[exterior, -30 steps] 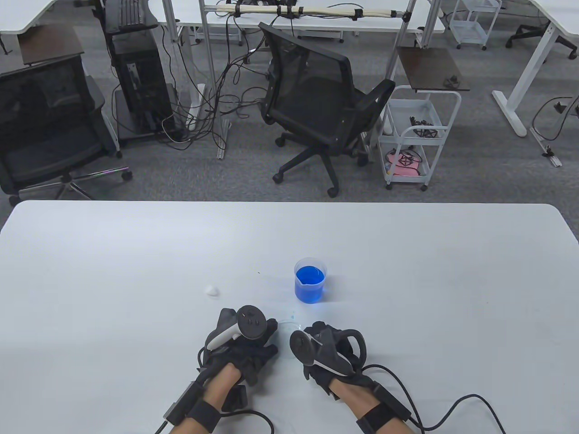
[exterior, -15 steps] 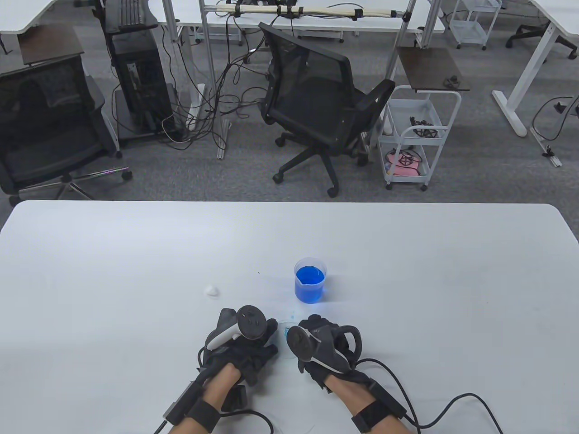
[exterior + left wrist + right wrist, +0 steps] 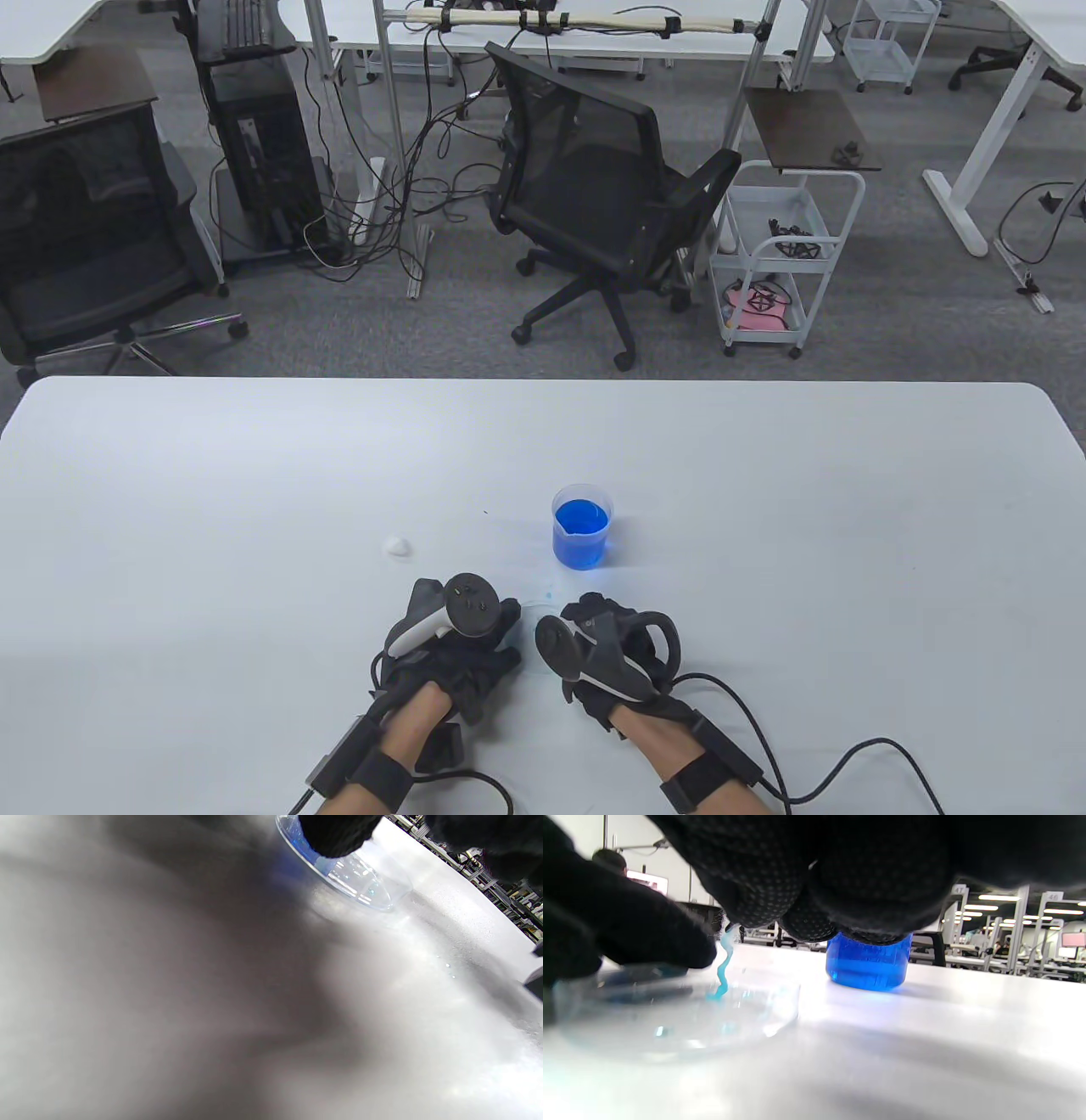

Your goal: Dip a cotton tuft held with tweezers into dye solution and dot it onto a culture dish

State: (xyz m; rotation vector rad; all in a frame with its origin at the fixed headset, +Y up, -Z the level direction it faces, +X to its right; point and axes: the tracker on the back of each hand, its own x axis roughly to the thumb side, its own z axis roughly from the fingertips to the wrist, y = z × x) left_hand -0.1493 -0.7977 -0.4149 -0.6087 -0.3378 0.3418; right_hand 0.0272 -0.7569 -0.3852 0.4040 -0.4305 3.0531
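Dye-soaked cotton tuft (image 3: pixel 724 961) was hanging from my right hand (image 3: pixel 607 649) with its tip down in the culture dish (image 3: pixel 683 1014); the tweezers themselves were hidden under the glove, so I couldn't tell the grip. That hand had slid left over the dish in the last second, so I'd say the dotting was underway. My left hand (image 3: pixel 462 649) pressed a fingertip (image 3: pixel 335 834) on the dish rim, beaker of dye (image 3: pixel 581 525) just behind.

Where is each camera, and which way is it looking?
Table view: high up, looking down at the white table; shows the left hand, the right hand and both forearms.
Left wrist view: low by the tabletop, tilted, facing the clear round culture dish; black gloved fingertips show.
Right wrist view: near table level, facing the dish and the clear beaker of blue dye; gloved fingers hang above.
All three views share the dish.
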